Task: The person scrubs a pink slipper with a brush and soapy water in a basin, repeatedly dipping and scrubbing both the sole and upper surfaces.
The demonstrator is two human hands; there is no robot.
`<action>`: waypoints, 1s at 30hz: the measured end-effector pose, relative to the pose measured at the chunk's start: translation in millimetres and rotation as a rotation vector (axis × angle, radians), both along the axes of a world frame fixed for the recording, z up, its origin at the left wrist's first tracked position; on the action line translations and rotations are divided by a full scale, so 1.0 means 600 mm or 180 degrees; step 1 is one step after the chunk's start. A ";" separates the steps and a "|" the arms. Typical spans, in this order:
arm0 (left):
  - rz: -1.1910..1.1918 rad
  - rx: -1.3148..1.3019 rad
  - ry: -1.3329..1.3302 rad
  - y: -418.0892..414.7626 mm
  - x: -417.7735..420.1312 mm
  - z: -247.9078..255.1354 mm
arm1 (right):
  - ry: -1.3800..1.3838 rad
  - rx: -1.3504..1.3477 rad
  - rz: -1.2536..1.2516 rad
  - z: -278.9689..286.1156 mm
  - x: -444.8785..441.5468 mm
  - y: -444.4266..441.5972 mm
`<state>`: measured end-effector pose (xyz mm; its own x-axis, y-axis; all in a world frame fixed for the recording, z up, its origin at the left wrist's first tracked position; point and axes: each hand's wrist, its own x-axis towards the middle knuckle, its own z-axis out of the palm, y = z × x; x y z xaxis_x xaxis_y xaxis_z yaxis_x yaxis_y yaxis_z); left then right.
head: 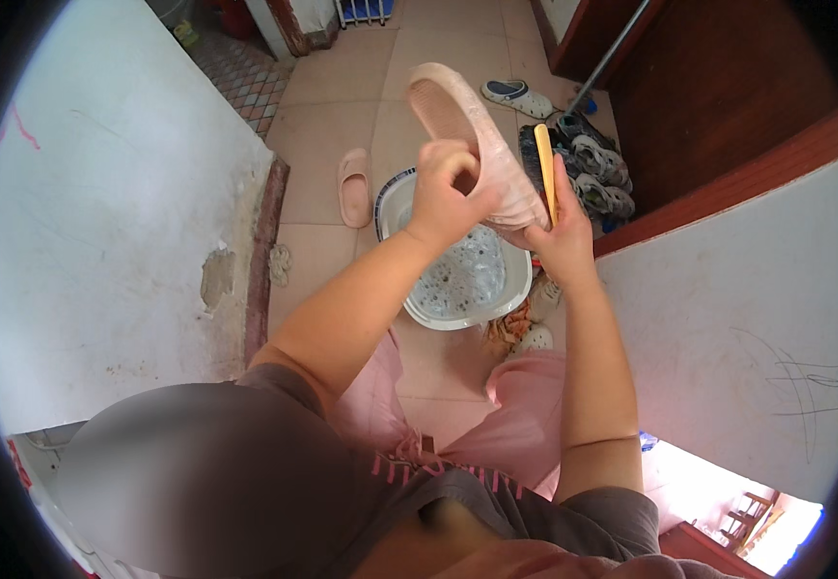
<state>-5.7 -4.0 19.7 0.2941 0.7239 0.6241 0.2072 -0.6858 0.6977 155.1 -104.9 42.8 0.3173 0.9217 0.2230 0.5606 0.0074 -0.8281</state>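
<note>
A pale pink slide slipper is raised over a white plastic basin, its heel end pointing up and away. My left hand grips it near the foot opening, with the fingers curled at the edge. At the toe end, my right hand has its thumb against the slipper. It also holds a flat yellow handle, which stands up along the fingers; whatever is at its lower end is hidden. Wet shine shows on the slipper's side. Below, the basin contains cloudy, sudsy water with bubbles.
The matching slipper lies left of the basin on the tiled floor. A white clog and several sneakers line the right side, by a metal pole and brown door. White walls flank the passage.
</note>
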 end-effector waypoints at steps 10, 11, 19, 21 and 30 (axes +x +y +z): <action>-0.1333 -0.3213 -0.1608 0.047 -0.021 0.016 | -0.0693 -0.0322 0.0303 -0.005 -0.001 -0.001; -0.1260 -0.3087 -0.1616 0.050 -0.019 0.012 | -0.0694 -0.0376 0.0325 -0.005 -0.003 0.001; -0.1150 -0.3244 -0.1685 0.061 -0.024 0.012 | -0.0307 -0.0249 0.0295 -0.008 -0.021 -0.001; -0.1131 -0.3254 -0.1570 0.064 -0.030 0.008 | -0.0187 -0.0265 0.0256 -0.013 -0.023 0.002; -0.0705 -0.3225 -0.2061 0.069 -0.019 -0.008 | 0.0189 -0.0214 0.0350 -0.041 -0.003 0.016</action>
